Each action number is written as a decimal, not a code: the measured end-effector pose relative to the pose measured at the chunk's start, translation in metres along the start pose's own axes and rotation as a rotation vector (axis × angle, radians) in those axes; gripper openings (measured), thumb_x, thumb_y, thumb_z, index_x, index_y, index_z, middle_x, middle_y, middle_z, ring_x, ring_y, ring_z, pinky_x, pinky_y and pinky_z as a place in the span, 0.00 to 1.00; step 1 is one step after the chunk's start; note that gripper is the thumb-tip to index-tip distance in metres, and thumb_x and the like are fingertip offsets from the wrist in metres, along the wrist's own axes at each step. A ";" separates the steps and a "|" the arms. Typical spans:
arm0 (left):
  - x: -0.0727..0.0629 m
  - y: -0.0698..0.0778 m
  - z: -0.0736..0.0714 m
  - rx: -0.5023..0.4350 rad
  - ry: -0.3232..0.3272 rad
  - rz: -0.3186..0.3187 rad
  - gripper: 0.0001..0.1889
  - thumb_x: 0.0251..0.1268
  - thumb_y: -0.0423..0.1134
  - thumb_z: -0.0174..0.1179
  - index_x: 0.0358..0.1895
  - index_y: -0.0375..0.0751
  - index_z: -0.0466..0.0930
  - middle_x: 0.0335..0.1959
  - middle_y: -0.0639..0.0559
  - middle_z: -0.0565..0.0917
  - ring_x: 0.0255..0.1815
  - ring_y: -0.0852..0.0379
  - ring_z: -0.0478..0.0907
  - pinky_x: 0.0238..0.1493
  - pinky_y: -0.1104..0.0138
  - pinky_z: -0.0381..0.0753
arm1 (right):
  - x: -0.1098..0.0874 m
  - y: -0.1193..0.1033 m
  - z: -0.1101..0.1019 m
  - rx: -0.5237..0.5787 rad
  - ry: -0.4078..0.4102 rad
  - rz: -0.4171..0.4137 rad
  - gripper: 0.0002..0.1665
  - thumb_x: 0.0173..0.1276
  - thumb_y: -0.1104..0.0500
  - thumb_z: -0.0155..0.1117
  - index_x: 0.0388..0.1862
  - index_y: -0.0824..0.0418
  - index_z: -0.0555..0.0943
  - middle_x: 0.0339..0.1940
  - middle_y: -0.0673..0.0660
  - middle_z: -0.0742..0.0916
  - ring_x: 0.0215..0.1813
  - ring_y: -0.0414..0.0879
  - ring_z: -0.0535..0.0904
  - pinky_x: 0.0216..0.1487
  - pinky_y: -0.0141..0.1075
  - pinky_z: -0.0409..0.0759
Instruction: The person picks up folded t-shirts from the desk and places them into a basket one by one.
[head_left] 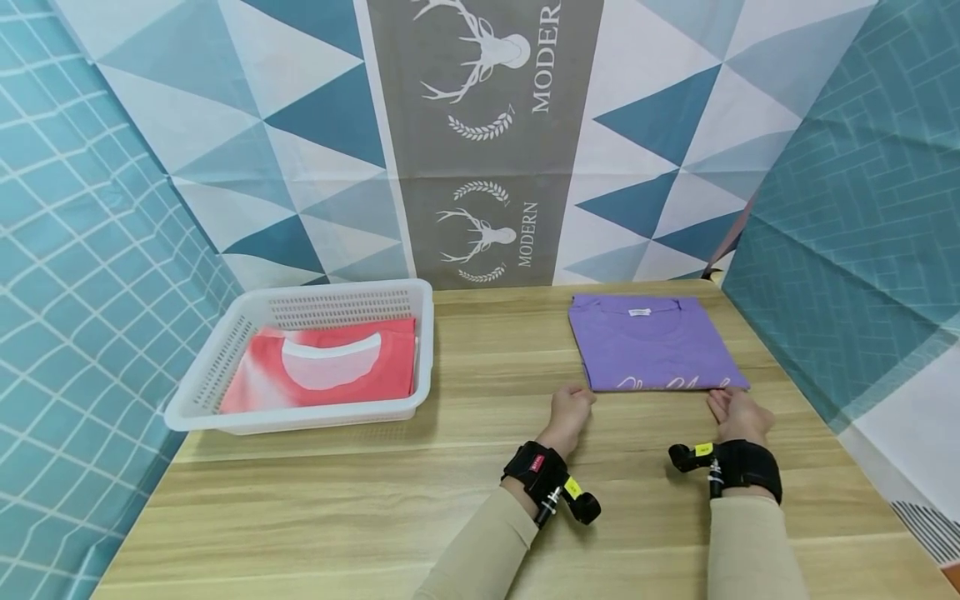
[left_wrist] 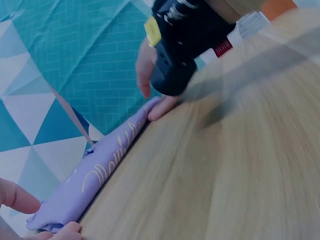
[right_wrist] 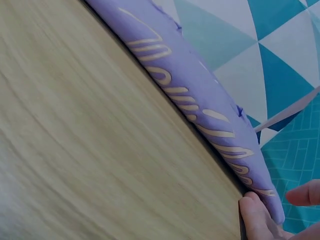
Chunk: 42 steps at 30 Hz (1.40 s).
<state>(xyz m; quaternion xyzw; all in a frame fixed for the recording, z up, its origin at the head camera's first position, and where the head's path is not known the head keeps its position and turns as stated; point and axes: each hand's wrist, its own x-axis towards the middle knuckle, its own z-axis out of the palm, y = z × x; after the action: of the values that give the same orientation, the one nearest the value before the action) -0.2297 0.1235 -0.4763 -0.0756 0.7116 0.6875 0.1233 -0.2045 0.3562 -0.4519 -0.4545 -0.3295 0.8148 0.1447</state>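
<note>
Where the purple shirt (head_left: 652, 342) comes to its near left corner, the person's left hand (head_left: 571, 412) touches the folded cloth, thumb and fingers parted rather than pressed together. Over at the near right corner, the right hand (head_left: 741, 414) has its fingers (right_wrist: 256, 215) against the bottom edge, thumb raised away from them, with no firm grasp that I can see. The shirt lies right of centre in the frame, pale lettering running along the edge between the hands. Black wrist straps (head_left: 752, 468) sit just beyond the beige sleeves (head_left: 752, 546). At middle left, a white basket (head_left: 425, 354) holds a red garment (head_left: 382, 379) on the same wooden table (head_left: 337, 517).
</note>
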 end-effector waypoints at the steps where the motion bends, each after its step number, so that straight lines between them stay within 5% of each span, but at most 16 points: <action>1: 0.000 0.000 0.000 -0.023 0.000 -0.008 0.19 0.60 0.30 0.55 0.55 0.24 0.75 0.52 0.35 0.82 0.54 0.45 0.80 0.58 0.59 0.79 | 0.001 -0.002 0.000 0.005 0.000 0.002 0.18 0.72 0.64 0.49 0.59 0.53 0.67 0.15 0.51 0.82 0.25 0.38 0.84 0.36 0.29 0.85; 7: 0.001 0.002 0.002 -0.208 -0.010 -0.050 0.18 0.59 0.25 0.52 0.52 0.20 0.75 0.50 0.31 0.82 0.51 0.46 0.82 0.58 0.60 0.81 | 0.004 -0.009 -0.001 0.003 0.001 0.019 0.20 0.71 0.65 0.51 0.59 0.51 0.67 0.15 0.51 0.82 0.25 0.37 0.83 0.34 0.29 0.85; 17: 0.007 0.005 0.007 -0.301 0.049 -0.108 0.20 0.60 0.25 0.51 0.57 0.23 0.74 0.55 0.33 0.81 0.51 0.48 0.82 0.55 0.63 0.81 | 0.017 -0.004 0.000 -0.036 0.011 -0.017 0.15 0.65 0.63 0.59 0.49 0.54 0.71 0.14 0.49 0.82 0.22 0.36 0.82 0.32 0.26 0.84; 21: 0.009 0.005 0.010 -0.307 0.070 -0.104 0.20 0.61 0.26 0.50 0.57 0.22 0.74 0.48 0.34 0.84 0.47 0.51 0.83 0.53 0.65 0.82 | 0.021 -0.004 -0.001 -0.045 0.017 -0.012 0.14 0.64 0.62 0.62 0.47 0.52 0.73 0.15 0.48 0.82 0.24 0.35 0.82 0.33 0.26 0.84; 25: 0.013 0.008 0.010 -0.280 0.071 -0.072 0.19 0.61 0.27 0.51 0.55 0.24 0.75 0.43 0.34 0.86 0.33 0.60 0.81 0.41 0.71 0.83 | 0.025 -0.005 -0.001 -0.036 -0.004 -0.014 0.08 0.63 0.63 0.64 0.39 0.54 0.76 0.15 0.48 0.83 0.24 0.35 0.83 0.33 0.26 0.84; 30: 0.021 0.008 0.010 -0.184 0.077 -0.051 0.15 0.64 0.29 0.55 0.52 0.26 0.79 0.39 0.35 0.87 0.27 0.61 0.81 0.32 0.76 0.81 | 0.026 -0.005 0.000 -0.051 -0.015 -0.050 0.05 0.63 0.65 0.63 0.29 0.57 0.78 0.14 0.49 0.83 0.23 0.36 0.83 0.32 0.26 0.84; 36: 0.032 0.002 0.015 -0.134 0.150 -0.034 0.12 0.60 0.29 0.60 0.46 0.27 0.81 0.36 0.36 0.88 0.32 0.50 0.88 0.30 0.73 0.84 | 0.024 -0.006 0.003 -0.075 -0.001 -0.052 0.06 0.64 0.66 0.62 0.37 0.56 0.77 0.12 0.49 0.83 0.21 0.36 0.84 0.33 0.25 0.84; 42: 0.036 -0.001 0.018 -0.128 0.194 -0.052 0.08 0.54 0.26 0.64 0.39 0.30 0.84 0.32 0.38 0.89 0.28 0.50 0.88 0.25 0.72 0.83 | 0.026 -0.006 0.004 -0.099 0.005 -0.067 0.08 0.64 0.68 0.60 0.39 0.56 0.76 0.11 0.47 0.82 0.19 0.36 0.83 0.31 0.25 0.83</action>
<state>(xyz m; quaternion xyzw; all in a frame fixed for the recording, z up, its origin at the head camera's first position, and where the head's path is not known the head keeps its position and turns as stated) -0.2630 0.1440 -0.4878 -0.1677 0.6727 0.7176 0.0666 -0.2220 0.3733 -0.4632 -0.4519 -0.3841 0.7911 0.1498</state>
